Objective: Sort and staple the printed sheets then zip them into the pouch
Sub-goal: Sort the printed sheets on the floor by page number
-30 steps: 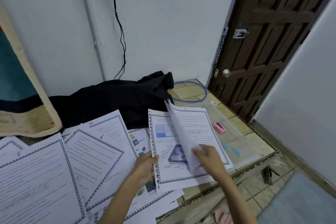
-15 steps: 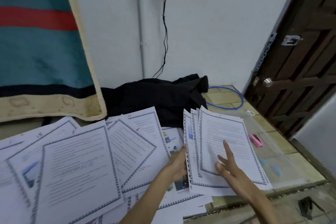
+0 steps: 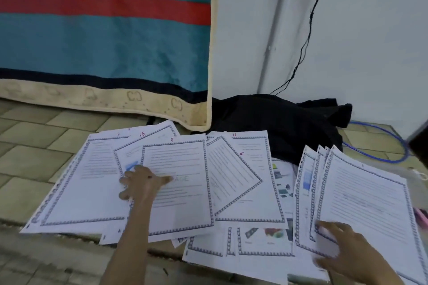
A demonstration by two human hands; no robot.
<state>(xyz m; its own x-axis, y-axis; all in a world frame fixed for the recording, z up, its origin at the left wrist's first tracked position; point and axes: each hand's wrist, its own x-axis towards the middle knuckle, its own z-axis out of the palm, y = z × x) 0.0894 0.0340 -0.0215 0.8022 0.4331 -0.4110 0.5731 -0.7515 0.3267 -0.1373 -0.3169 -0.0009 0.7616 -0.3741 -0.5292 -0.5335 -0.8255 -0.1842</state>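
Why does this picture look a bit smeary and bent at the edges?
Head view: motion blur softens the right hand and the sorted stack; the wide lens bows the blanket edge; lighting is flat, without glare; page text is unreadable.

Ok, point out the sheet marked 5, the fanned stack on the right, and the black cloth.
Sheet marked 5 (image 3: 183, 164), head view: on its upper printed area.
Fanned stack (image 3: 366, 194), head view: on the middle of the top page.
Black cloth (image 3: 278, 120), head view: on the middle of the bundle by the wall.
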